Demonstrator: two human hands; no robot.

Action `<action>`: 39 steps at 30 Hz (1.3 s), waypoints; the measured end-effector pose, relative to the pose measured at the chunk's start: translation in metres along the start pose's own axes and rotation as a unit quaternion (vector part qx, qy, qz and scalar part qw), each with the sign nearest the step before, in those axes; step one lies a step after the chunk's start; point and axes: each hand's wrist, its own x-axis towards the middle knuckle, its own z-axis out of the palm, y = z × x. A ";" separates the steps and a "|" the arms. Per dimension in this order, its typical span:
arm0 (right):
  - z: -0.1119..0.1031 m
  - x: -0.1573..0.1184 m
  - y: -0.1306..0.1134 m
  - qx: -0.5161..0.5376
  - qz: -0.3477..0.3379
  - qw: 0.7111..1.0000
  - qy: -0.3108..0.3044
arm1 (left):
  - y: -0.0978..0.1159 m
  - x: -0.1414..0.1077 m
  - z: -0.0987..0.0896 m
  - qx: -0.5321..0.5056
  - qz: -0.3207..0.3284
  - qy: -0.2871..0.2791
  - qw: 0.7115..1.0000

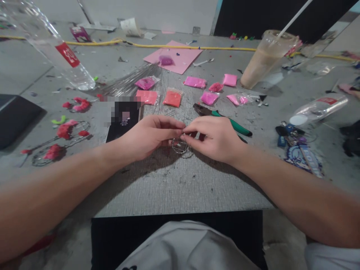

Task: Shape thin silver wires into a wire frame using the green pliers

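Both hands meet over the grey table (168,191), pinching a small piece of bent, looped wire (180,146) that hangs below the fingertips. My left hand (157,134) grips it from the left with thumb and index finger. From the right, my right hand (212,135) pinches it with its fingertips. Pliers with green handles (237,126) lie just behind my right hand. A dark phone (123,122) rests behind my left wrist. Packets of pink and orange material, such as an orange one (172,97), lie beyond the hands.
A large bottle (67,56) stands at the left, near red-decorated wire pieces (65,129). A drink cup with a straw (266,56), a small bottle (320,108) and keys (302,150) are at the right. A yellow cable (168,46) crosses the back.
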 end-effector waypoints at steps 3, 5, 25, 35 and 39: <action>0.000 0.000 -0.001 0.003 0.005 1.000 -0.006 | 0.001 -0.001 0.000 -0.006 -0.004 -0.007 1.000; 0.000 -0.001 -0.001 0.001 0.006 1.000 -0.006 | 0.000 -0.001 -0.001 -0.009 -0.003 -0.012 1.000; -0.003 0.001 -0.006 -0.004 0.037 0.999 -0.030 | -0.002 -0.003 0.001 0.049 0.024 0.005 0.999; -0.006 0.003 0.000 0.028 0.031 0.999 -0.028 | -0.009 -0.003 -0.001 0.043 0.042 0.015 0.998; -0.004 0.002 -0.001 0.017 0.017 0.999 -0.021 | -0.008 -0.002 0.000 0.021 0.038 0.015 0.999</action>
